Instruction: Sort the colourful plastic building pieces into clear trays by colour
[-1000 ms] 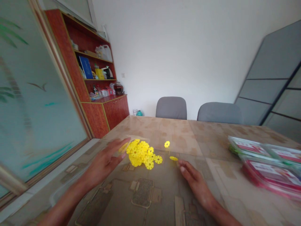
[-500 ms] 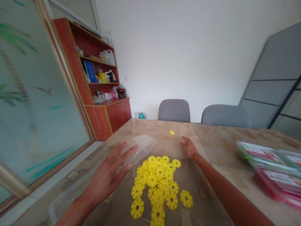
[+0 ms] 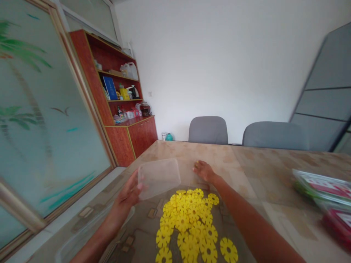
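My left hand [image 3: 131, 190] grips the near left edge of a clear plastic box [image 3: 160, 177], which is tilted up above the table. At its right, my right hand [image 3: 203, 171] is closed near the tabletop, and a bit of yellow shows at its fingertips, apparently a yellow notched disc. A heap of yellow notched discs [image 3: 193, 212] lies in front of me, below both hands. One more disc [image 3: 229, 250] rests at the heap's right side. Under my left forearm lies a clear plastic lid or tray [image 3: 70, 239], partly hidden.
Patterned cloth covers the table [image 3: 263, 171]. Clear packs with printed labels [image 3: 323, 186] sit at the right. Beyond the far edge are two grey chairs [image 3: 208, 129]. A red-brown cabinet [image 3: 139, 137] stands at the back left.
My left hand has closed on the box and turned it more upright. My right hand moved left to where the lone far disc lay, and that disc no longer shows on the table.
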A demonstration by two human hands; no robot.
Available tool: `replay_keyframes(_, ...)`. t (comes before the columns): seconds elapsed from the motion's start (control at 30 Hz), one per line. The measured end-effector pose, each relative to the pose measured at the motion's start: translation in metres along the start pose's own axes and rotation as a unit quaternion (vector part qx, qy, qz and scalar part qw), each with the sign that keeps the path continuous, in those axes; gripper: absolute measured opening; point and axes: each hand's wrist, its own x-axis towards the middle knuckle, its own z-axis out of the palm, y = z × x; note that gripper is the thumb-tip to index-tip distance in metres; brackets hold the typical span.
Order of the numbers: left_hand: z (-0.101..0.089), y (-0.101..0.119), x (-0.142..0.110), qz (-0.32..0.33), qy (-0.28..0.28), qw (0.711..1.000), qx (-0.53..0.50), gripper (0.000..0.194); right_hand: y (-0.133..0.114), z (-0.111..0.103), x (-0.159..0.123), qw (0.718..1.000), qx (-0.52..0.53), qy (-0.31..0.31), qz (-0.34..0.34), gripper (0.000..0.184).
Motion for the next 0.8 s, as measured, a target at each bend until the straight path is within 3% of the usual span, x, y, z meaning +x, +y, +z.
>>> replay_keyframes(0.13, 0.004, 0.004, -0.001, -0.052, -0.006, 0.991, -0.123, 0.069, -0.023, -0.006, -0.037, 0.994, 0.083, -0.047, -0.053, 0.035)
replay_keyframes(0.3, 0.011, 0.008, -0.006, -0.077, -0.016, 0.983, -0.164, 0.061, -0.049, -0.033, -0.108, 0.975, 0.179, -0.081, -0.099, 0.050)
replay_keyframes(0.43, 0.015, 0.008, -0.007, -0.088, -0.021, 0.982, -0.168, 0.054, -0.041, -0.039, -0.145, 0.981, 0.193, 0.006, -0.017, 0.048)
replay_keyframes(0.57, 0.018, 0.003, -0.004, -0.080, 0.000, 0.982, -0.171, 0.048, -0.033, -0.024, -0.151, 0.983, 0.161, 0.068, 0.057, 0.049)
replay_keyframes(0.8, 0.009, 0.000, 0.005, -0.070, 0.057, 0.980, -0.177, 0.041, -0.084, -0.003, -0.140, 0.984, 0.170, 0.051, -0.005, 0.046)
